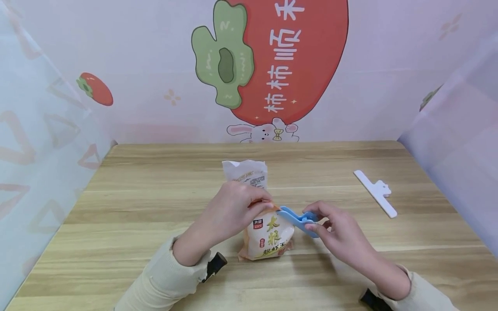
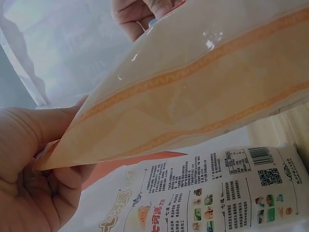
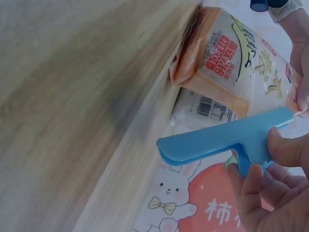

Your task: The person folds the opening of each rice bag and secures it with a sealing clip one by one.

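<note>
An orange-and-white rice bag (image 1: 268, 237) stands on the table, its printed front facing me. My left hand (image 1: 233, 209) pinches its folded top edge between thumb and fingers; the left wrist view has the bag's shiny side (image 2: 183, 92) stretching away from that hand. A light blue bag clip (image 3: 217, 137) is in my right hand (image 1: 342, 233), thumb on one side of the handle and fingers on the other. One end of the clip overlaps the bag's top corner in the head view. Its long bars look slightly parted in the right wrist view.
Right behind the gripped bag is a second, white bag (image 1: 249, 170) with printed text and a barcode. A white bag clip (image 1: 375, 193) lies on the wooden table (image 1: 155, 185) at the right. Patterned cloth walls (image 1: 148, 86) border the table at the back and sides.
</note>
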